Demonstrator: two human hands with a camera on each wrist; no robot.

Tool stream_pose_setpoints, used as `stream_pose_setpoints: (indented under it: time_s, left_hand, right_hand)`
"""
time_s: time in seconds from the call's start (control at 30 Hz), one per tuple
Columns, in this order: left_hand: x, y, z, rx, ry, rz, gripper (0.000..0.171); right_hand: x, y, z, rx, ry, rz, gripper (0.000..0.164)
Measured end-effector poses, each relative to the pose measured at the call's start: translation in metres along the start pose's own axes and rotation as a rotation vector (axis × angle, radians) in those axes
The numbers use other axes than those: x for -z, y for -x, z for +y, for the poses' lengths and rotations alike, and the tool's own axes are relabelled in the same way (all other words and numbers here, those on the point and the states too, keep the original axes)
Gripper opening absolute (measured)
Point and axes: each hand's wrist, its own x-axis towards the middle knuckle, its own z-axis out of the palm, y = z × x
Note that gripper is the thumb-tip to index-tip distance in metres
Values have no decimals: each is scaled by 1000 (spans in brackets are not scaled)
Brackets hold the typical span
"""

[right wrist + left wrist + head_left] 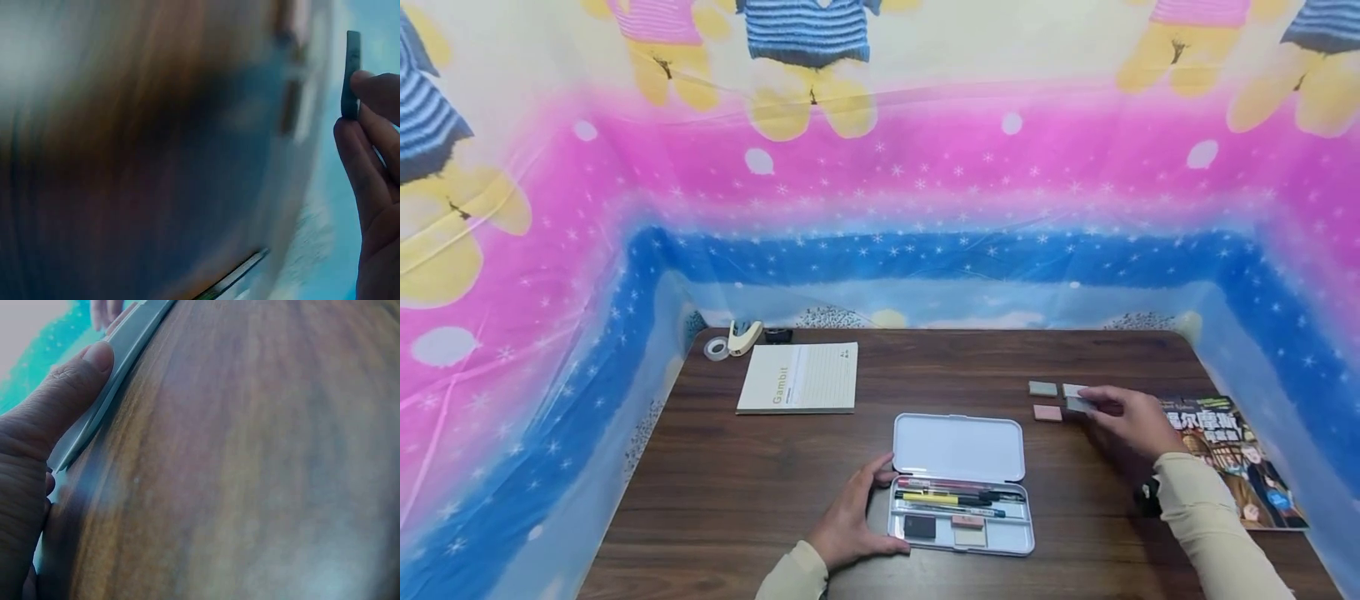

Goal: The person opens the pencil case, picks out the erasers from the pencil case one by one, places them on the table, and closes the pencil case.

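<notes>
A white pencil case [958,448] lies with its lid raised. Inside are several pens [940,499], a black eraser [919,527], a pink eraser [967,522] and a cream eraser [970,539]. My left hand [853,517] grips the case's left end, thumb [94,362] on the near edge. Farther right, my right hand [1138,421] pinches a grey-green eraser [352,75] between thumb and fingers. Close to it on the table are a white eraser [1072,389], another grey-green eraser [1042,388] and a pink eraser [1047,413].
On the left stands a cream notebook [805,379], with a tape roll [717,348], a stapler [745,338] and a small black object [778,336] behind it. A comic-style book [1243,467] lies under the right forearm. Printed cloth [880,250] surrounds the wooden table [722,483].
</notes>
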Motion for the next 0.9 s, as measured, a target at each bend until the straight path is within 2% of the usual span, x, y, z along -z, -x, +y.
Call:
stream_pose_setpoints:
  time_s: [0.17, 0.27, 0.5, 0.6, 0.9]
  left_hand:
    - [0, 1, -2, -11, -9, 6, 129]
    - [-1, 1, -2, -33, -22, 11, 128]
    - [2, 1, 2, 27, 4, -10, 128]
    - [2, 1, 3, 33, 10, -17, 128]
    - [0, 0, 0, -3, -14, -1, 128]
  right_hand:
    - [-6, 3, 26, -74, -68, -68, 33]
    - [-13, 4, 34, -82, -73, -61, 33]
    - [-18, 4, 37, -98, -101, -40, 35]
    - [-17, 4, 36, -114, -105, -43, 35]
    - [-14, 6, 35, -136, -107, -50, 37]
